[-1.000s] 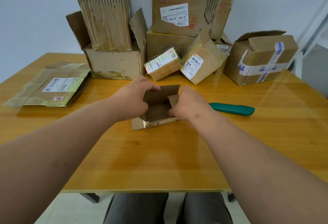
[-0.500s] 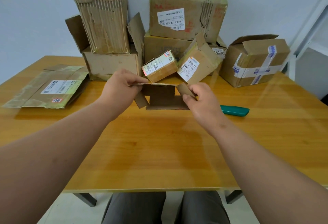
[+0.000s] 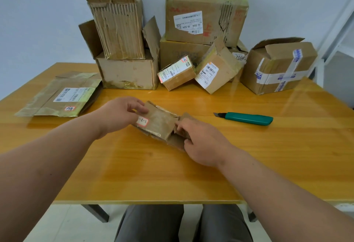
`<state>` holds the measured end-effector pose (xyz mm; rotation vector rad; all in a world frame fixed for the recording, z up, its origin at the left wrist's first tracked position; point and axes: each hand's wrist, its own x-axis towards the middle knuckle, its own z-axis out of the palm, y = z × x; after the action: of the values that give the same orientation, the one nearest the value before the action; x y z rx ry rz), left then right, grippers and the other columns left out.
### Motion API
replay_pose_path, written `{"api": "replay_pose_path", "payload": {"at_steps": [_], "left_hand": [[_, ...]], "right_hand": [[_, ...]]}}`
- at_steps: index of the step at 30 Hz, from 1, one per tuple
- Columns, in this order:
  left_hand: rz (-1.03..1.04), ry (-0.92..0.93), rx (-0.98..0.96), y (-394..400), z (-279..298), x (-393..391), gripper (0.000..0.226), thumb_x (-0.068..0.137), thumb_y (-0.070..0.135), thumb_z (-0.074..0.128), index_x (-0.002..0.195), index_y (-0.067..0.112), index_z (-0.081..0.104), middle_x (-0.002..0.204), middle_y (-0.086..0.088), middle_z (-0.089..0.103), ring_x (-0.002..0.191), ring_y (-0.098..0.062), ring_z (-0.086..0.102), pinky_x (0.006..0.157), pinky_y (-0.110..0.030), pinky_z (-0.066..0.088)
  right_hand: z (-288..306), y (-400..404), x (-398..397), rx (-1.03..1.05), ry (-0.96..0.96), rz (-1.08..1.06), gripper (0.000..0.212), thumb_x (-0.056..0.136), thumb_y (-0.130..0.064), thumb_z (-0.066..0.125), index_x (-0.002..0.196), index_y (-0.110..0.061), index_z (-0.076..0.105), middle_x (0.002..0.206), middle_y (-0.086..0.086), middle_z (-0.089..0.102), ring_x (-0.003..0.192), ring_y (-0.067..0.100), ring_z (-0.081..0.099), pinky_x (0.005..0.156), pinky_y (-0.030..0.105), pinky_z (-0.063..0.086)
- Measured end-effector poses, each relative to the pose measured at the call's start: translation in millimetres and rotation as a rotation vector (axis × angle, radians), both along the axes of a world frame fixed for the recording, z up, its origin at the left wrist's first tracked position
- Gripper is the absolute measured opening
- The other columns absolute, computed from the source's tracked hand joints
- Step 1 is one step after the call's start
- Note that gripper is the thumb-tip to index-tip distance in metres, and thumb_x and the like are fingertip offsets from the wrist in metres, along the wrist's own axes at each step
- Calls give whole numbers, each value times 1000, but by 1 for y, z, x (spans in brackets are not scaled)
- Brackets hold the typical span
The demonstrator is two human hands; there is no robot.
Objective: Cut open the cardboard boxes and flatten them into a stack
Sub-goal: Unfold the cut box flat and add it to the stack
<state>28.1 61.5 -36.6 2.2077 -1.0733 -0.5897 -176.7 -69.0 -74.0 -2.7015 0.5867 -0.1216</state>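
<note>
1. Cardboard from a small collapsed box (image 3: 159,124) is lying nearly flat on the middle of the wooden surface (image 3: 191,174), tilted a little, with a small pink-edged label showing on its top panel near the left edge.
2. Left hand (image 3: 118,114) is taking the box's left end in a narrow grip, thumb on top beside the label and fingers curling at the far edge.
3. Right hand (image 3: 199,142) is closing its grip on the right-hand flaps, fingers curled round the loose cardboard at that end.
4. A green utility knife (image 3: 249,118) is lying on the surface to the right of the box, apart from both hands, its blade tip pointing left.
5. A flattened box (image 3: 61,96) with a white shipping label is resting on the far left of the surface, well apart from the one being handled.
6. Along the back edge, unflattened boxes are crowding against the wall: a torn corrugated box (image 3: 118,25) is sitting in an open box (image 3: 128,73) at the left, a large labelled box (image 3: 203,13) is stacked on another in the centre, two small parcels (image 3: 177,74) (image 3: 214,73) are leaning in front of it, and a box bound with white and blue tape (image 3: 277,67) is standing at the right.
7. The person's grey-trousered knees are showing below the near edge of the surface.
</note>
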Motion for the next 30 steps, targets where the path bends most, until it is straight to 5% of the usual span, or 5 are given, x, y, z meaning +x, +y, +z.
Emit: {"api": "replay_pose_path", "payload": {"at_steps": [4,10,16,21,30], "left_hand": [[-47,-332,330,-2,-10,-7,31,93,45,56,115,26,64,116,4,58,99,-16,57,85,-34,50],[-156,-593,367,-15,-48,-15,60,100,47,42,153,38,15,161,5,8,148,-25,8,118,-44,19],[-480,-451,469,-20,-52,-26,57,105,42,21,156,28,-1,163,3,-12,150,-17,-11,121,-38,-3],[-365,-578,377,-30,-49,-28,58,101,52,24,151,22,24,160,1,20,145,-21,21,117,-38,17],[-396,-613,479,-36,-64,-29,70,99,57,11,154,21,-12,162,2,-16,149,-16,-15,121,-39,-7]], "right_hand": [[-14,10,2,-124,105,100,43,97,-30,46,139,-26,46,142,-5,51,130,18,45,109,35,32],[-11,5,10,-4,56,52,34,102,-35,41,124,-19,60,129,-1,57,124,21,47,103,36,39],[-27,-1,12,-102,260,6,57,107,-36,19,159,-19,4,167,-3,-5,152,14,-5,124,36,1],[-18,-8,26,-193,247,13,60,102,-39,24,158,-18,15,166,-1,7,152,15,-1,124,42,-3],[-30,-12,29,-136,296,28,76,100,-60,14,155,-20,-19,163,-4,-23,150,10,-18,123,40,-6]]}}
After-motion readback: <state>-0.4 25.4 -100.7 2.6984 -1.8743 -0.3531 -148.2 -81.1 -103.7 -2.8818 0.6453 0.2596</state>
